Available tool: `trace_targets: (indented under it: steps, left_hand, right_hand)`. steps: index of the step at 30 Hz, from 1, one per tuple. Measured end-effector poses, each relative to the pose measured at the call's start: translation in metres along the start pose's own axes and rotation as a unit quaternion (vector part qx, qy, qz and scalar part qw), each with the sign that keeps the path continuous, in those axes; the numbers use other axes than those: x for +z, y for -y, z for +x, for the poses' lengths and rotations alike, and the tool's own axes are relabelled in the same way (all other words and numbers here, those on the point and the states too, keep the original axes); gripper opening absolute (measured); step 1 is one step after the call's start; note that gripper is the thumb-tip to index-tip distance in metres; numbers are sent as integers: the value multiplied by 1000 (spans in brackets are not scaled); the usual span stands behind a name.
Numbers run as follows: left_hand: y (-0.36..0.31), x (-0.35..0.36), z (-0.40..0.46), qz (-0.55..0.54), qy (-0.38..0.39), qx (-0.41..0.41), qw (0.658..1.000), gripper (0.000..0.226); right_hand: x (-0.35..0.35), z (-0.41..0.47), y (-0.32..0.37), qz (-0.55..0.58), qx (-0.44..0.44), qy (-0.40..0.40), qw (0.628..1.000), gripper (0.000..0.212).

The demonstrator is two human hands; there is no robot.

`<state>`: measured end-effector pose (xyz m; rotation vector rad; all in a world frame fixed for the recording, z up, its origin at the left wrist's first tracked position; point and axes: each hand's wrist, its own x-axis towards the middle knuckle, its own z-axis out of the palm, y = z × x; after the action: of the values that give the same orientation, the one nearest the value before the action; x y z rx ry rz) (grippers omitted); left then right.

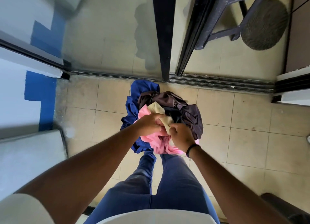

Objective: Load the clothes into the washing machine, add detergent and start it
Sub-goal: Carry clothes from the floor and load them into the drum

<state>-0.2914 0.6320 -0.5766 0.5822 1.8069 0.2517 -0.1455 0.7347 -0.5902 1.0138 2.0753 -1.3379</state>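
We are standing on the tiled floor (243, 116) before the sliding door track (218, 82), with a white appliance top (30, 156), perhaps the washer, sitting at our left. We are carrying the clothes bundle (167, 111) — blue, brown, pink, cream — bunched together, likely for one trip. Our left hand (149, 124) and right hand (181, 136) are both clenching it.

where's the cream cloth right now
In the head view, the cream cloth sits mid-frame atop the bundle, between the pink garment and the dark brown garment, pinched by the left hand and right hand.
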Motion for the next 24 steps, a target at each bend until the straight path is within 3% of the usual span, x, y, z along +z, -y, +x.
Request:
trace_targets:
  steps: [4,6,10,15,20,24]
  left_hand:
    - [18,13,-18,4,-22,-8,1000,62]
    - [28,21,-27,29,-81,16,996,62]
    - [36,32,-41,144,-209,64,965,69]
    - [38,27,-45,229,-196,129,945,27]
    - [41,19,-47,232,-201,134,942,19]
    - [42,13,-51,190,-265,121,938,18]
  right_hand:
    - [6,-32,0,32,2,-49,998,25]
    - [8,-42,8,45,-34,-81,995,25]
    - [8,-59,21,-14,-89,-35,995,25]
    - [-15,-85,40,-84,-194,-50,976,30]
    - [-36,-112,66,-16,-285,-204,937,34]
    - [-49,-116,55,-20,-229,-336,913,31]
